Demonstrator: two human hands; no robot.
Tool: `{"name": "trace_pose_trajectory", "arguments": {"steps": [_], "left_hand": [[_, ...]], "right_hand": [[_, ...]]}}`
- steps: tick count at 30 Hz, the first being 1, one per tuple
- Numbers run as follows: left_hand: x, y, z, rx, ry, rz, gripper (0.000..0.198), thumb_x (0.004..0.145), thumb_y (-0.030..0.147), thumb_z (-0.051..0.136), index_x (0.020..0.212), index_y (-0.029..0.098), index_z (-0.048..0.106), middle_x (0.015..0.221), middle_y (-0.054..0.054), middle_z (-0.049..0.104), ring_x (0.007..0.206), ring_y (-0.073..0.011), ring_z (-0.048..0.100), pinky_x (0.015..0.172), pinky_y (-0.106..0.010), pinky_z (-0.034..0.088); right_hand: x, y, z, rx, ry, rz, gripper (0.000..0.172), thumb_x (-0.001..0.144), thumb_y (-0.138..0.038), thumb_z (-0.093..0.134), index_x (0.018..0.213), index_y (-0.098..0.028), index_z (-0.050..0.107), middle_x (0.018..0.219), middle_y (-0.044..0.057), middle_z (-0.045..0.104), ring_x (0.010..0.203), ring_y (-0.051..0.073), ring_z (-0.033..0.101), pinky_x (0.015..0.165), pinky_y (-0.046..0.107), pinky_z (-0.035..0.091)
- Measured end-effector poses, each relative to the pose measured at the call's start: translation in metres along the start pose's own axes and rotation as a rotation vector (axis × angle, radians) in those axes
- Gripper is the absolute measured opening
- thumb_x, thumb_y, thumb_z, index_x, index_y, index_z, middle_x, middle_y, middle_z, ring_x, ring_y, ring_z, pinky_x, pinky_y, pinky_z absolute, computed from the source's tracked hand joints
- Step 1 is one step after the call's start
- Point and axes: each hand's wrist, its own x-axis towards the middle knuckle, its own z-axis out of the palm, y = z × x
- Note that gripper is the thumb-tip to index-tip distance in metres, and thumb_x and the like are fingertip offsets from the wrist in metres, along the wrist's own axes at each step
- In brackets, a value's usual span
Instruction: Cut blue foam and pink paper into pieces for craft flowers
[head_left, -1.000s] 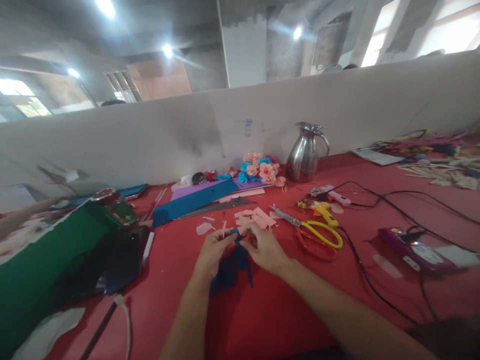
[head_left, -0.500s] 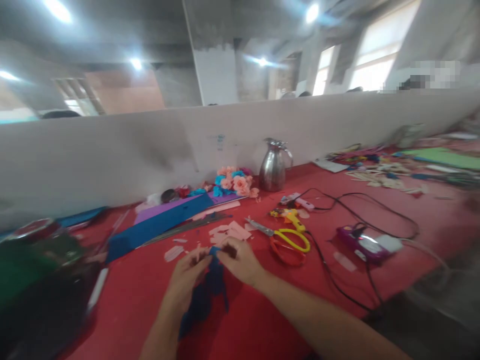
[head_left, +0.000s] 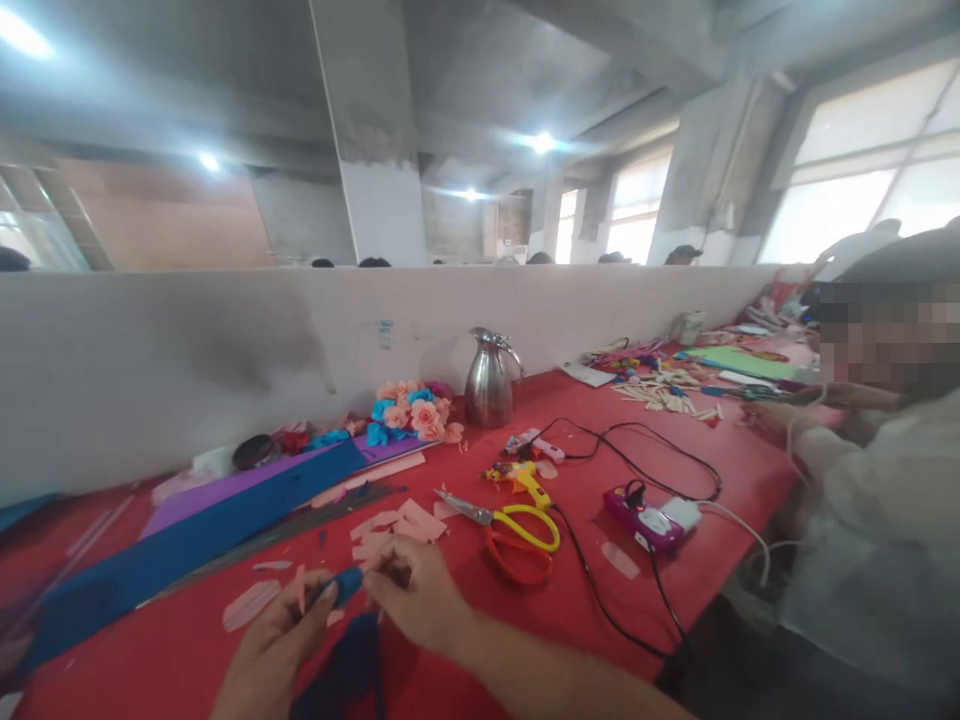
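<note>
My left hand (head_left: pixel 281 625) pinches a small blue paper piece (head_left: pixel 347 585) between thumb and fingers. A pink scrap (head_left: pixel 301 588) sticks up by its fingers. My right hand (head_left: pixel 416 590) is closed at the other end of the blue piece, thumb and forefinger together. Dark blue paper (head_left: pixel 352 660) hangs or lies below the hands; whether it joins the held piece, I cannot tell. Pink paper pieces (head_left: pixel 409 522) lie just beyond my right hand. Scissors with yellow and red handles (head_left: pixel 525 527) rest to its right.
A yellow glue gun (head_left: pixel 529 485), a pink-white tool (head_left: pixel 544 447) and a purple power strip (head_left: pixel 645 520) lie right, with cables. Behind stand a steel jug (head_left: pixel 489 385) and paper flowers (head_left: pixel 420 408). A long blue sheet (head_left: pixel 202 540) lies left. A co-worker (head_left: pixel 885 500) sits at right.
The view has turned right, bringing the co-worker into sight. My hands have moved a little apart, and the blue piece now stretches between them.
</note>
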Motion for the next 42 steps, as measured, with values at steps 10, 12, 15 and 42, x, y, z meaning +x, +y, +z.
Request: {"name": "trace_pose_trajectory", "arguments": {"steps": [10, 12, 15, 42], "left_hand": [[-0.002, -0.005, 0.001, 0.056, -0.07, 0.028, 0.036, 0.052, 0.051, 0.075, 0.064, 0.017, 0.068, 0.046, 0.003, 0.05, 0.042, -0.0091, 0.035, 0.042, -0.021, 0.027], [-0.002, -0.006, 0.001, 0.053, -0.065, 0.031, 0.036, 0.052, 0.05, 0.075, 0.065, 0.017, 0.068, 0.046, 0.003, 0.051, 0.042, -0.009, 0.036, 0.042, -0.021, 0.027], [0.0, -0.009, 0.001, 0.011, -0.055, 0.065, 0.037, 0.049, 0.049, 0.076, 0.064, 0.016, 0.069, 0.055, 0.0, 0.059, 0.051, -0.0132, 0.048, 0.047, -0.023, 0.034], [0.005, 0.0, 0.002, 0.088, -0.031, 0.1, 0.028, 0.06, 0.042, 0.069, 0.059, 0.015, 0.061, 0.05, 0.005, 0.045, 0.048, -0.0076, 0.034, 0.048, -0.021, 0.029]], "right_hand": [[-0.002, 0.009, 0.006, -0.128, -0.028, -0.014, 0.018, 0.077, -0.035, 0.061, 0.067, -0.02, 0.059, 0.058, 0.0, 0.057, 0.051, 0.014, 0.054, 0.051, 0.025, 0.041], [-0.003, 0.01, 0.006, -0.106, -0.029, -0.007, 0.018, 0.077, -0.037, 0.061, 0.07, -0.02, 0.059, 0.059, -0.001, 0.058, 0.05, 0.013, 0.054, 0.05, 0.025, 0.042], [-0.003, 0.012, 0.006, -0.071, -0.033, -0.018, 0.023, 0.077, -0.041, 0.058, 0.071, -0.019, 0.057, 0.059, -0.001, 0.057, 0.049, 0.012, 0.054, 0.049, 0.023, 0.042], [-0.002, -0.001, -0.016, -0.167, -0.064, 0.019, 0.021, 0.081, -0.039, 0.053, 0.074, -0.02, 0.057, 0.059, -0.002, 0.061, 0.046, 0.011, 0.055, 0.049, 0.023, 0.045]]}}
